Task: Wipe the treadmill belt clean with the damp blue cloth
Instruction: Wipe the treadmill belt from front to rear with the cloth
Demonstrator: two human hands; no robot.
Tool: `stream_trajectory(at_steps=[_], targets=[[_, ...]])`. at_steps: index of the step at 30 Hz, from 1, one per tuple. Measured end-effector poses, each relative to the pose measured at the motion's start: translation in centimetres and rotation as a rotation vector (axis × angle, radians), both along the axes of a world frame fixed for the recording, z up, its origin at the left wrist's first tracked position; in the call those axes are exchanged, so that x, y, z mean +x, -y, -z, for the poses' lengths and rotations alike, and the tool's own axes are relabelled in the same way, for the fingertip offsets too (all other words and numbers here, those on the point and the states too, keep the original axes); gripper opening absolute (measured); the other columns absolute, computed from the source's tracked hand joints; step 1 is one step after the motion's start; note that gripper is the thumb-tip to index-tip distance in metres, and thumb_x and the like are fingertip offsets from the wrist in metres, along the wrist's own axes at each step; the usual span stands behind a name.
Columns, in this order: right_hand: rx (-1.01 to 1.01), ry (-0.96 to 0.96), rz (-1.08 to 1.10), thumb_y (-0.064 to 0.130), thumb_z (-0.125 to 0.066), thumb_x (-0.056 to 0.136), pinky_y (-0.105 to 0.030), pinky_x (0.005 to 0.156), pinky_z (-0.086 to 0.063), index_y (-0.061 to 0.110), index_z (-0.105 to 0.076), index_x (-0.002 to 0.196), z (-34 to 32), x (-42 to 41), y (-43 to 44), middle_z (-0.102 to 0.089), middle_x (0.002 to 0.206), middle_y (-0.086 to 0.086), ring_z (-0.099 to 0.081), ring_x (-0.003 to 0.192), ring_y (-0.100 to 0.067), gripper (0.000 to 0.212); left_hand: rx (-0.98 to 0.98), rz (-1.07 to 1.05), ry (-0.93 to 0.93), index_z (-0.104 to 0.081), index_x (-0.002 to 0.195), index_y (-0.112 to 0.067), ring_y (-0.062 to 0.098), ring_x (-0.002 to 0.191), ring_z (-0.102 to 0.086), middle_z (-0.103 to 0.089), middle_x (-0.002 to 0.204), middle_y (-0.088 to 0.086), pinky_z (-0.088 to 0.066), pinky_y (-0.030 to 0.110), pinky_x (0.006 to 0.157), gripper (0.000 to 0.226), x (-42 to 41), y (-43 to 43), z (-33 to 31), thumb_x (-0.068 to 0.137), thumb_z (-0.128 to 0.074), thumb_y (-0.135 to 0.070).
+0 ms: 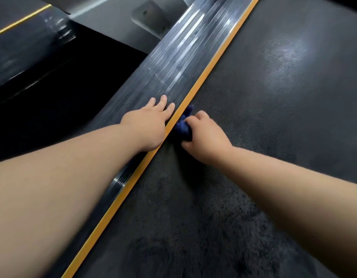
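The dark textured treadmill belt (263,109) fills the right and lower part of the view, with darker damp patches near the bottom. My right hand (206,137) grips a bunched dark blue cloth (183,125) and holds it down on the belt, right against the orange edge strip (205,75). My left hand (148,124) lies flat, fingers straight, on the ribbed grey side rail (173,63) just left of the strip. Most of the cloth is hidden under my right hand.
Left of the rail lies a dark gap of floor (53,101). A second treadmill with a yellow stripe (23,20) stands at the upper left. A grey metal bracket (151,18) sits at the top beyond the rail.
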State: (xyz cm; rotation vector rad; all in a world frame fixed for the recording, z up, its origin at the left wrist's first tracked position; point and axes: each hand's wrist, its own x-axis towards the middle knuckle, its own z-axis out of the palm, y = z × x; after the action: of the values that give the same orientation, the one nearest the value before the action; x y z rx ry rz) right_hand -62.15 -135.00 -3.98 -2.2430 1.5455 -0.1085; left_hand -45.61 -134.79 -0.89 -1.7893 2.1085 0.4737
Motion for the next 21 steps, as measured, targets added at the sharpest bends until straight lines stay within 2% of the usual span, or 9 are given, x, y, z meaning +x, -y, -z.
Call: stream_trajectory(at_steps=[3, 6, 8, 10, 12, 15, 17, 21], targets=[[-0.042, -0.044, -0.1, 0.029, -0.064, 0.078, -0.034, 0.085, -0.046, 0.011, -0.058, 0.11, -0.2, -1.3, 1.3, -0.048, 0.112, -0.009, -0.053, 0.102, -0.031, 0.037, -0.014, -0.01, 0.013, 0.006, 0.151, -0.027, 0.02, 0.147, 0.005, 0.016, 0.158, -0.006, -0.039, 0.053, 0.101, 0.064, -0.2, -0.2, 0.2, 0.099, -0.03, -0.015], [-0.104, -0.012, 0.145, 0.024, -0.062, 0.08, -0.036, 0.089, -0.043, 0.01, -0.058, 0.111, 0.3, -2.0, 4.5, -0.046, 0.119, -0.013, -0.051, 0.107, -0.036, 0.034, -0.022, -0.013, 0.0, 0.007, 0.151, -0.025, 0.021, 0.146, 0.007, 0.016, 0.158, -0.005, -0.041, 0.053, 0.1, 0.065, -0.3, -0.3, 0.3, 0.098, -0.031, -0.016], [-0.077, -0.003, 0.305, 0.026, -0.061, 0.082, -0.037, 0.09, -0.043, 0.011, -0.058, 0.114, 0.2, -1.2, 4.6, -0.045, 0.122, -0.013, -0.05, 0.109, -0.036, 0.036, -0.018, -0.015, -0.024, 0.005, 0.151, -0.025, 0.023, 0.147, 0.005, 0.015, 0.158, -0.006, -0.04, 0.053, 0.101, 0.065, -0.3, -0.6, 0.7, 0.097, -0.031, -0.016], [-0.05, 0.006, 0.222, 0.027, -0.062, 0.079, -0.037, 0.089, -0.044, 0.011, -0.059, 0.107, 0.5, 0.3, 2.1, -0.047, 0.117, -0.012, -0.05, 0.106, -0.035, 0.032, -0.006, -0.011, -0.063, 0.002, 0.151, -0.025, 0.029, 0.146, 0.001, 0.013, 0.158, -0.006, -0.034, 0.055, 0.106, 0.065, 0.0, -1.0, 1.6, 0.096, -0.031, -0.015], [-0.009, 0.067, -0.005, 0.025, -0.063, 0.076, -0.036, 0.086, -0.045, 0.011, -0.059, 0.1, 0.5, 1.6, -2.0, -0.05, 0.112, -0.01, -0.051, 0.101, -0.033, 0.029, 0.002, 0.0, -0.116, 0.001, 0.151, -0.024, 0.034, 0.146, -0.001, 0.012, 0.158, -0.006, -0.027, 0.056, 0.11, 0.064, 0.5, -1.3, 2.1, 0.096, -0.032, -0.015], [0.011, 0.062, -0.173, 0.023, -0.06, 0.077, -0.037, 0.088, -0.044, 0.009, -0.06, 0.106, 0.4, 1.5, -3.6, -0.051, 0.113, -0.009, -0.051, 0.1, -0.033, 0.032, 0.004, 0.036, -0.164, -0.002, 0.152, -0.019, 0.029, 0.146, 0.003, 0.011, 0.159, -0.002, -0.015, 0.05, 0.117, 0.058, 0.9, -1.4, 1.7, 0.1, -0.028, -0.015], [-0.029, 0.017, -0.103, 0.02, -0.058, 0.079, -0.036, 0.09, -0.045, 0.011, -0.06, 0.11, 0.2, 1.0, -1.1, -0.05, 0.116, -0.01, -0.051, 0.104, -0.034, 0.033, -0.013, 0.036, -0.163, -0.003, 0.152, -0.018, 0.029, 0.146, 0.005, 0.011, 0.159, -0.002, -0.013, 0.047, 0.118, 0.057, 0.8, -1.4, 1.5, 0.101, -0.027, -0.015], [-0.004, 0.002, 0.294, 0.019, -0.055, 0.084, -0.036, 0.097, -0.039, 0.019, -0.053, 0.128, -0.5, -1.2, 3.7, -0.04, 0.133, -0.009, -0.041, 0.118, -0.035, 0.044, 0.005, -0.013, -0.153, 0.001, 0.152, -0.022, 0.033, 0.146, 0.007, 0.015, 0.159, -0.005, -0.018, 0.053, 0.115, 0.064, 0.3, -1.7, 1.8, 0.098, -0.03, -0.008]])
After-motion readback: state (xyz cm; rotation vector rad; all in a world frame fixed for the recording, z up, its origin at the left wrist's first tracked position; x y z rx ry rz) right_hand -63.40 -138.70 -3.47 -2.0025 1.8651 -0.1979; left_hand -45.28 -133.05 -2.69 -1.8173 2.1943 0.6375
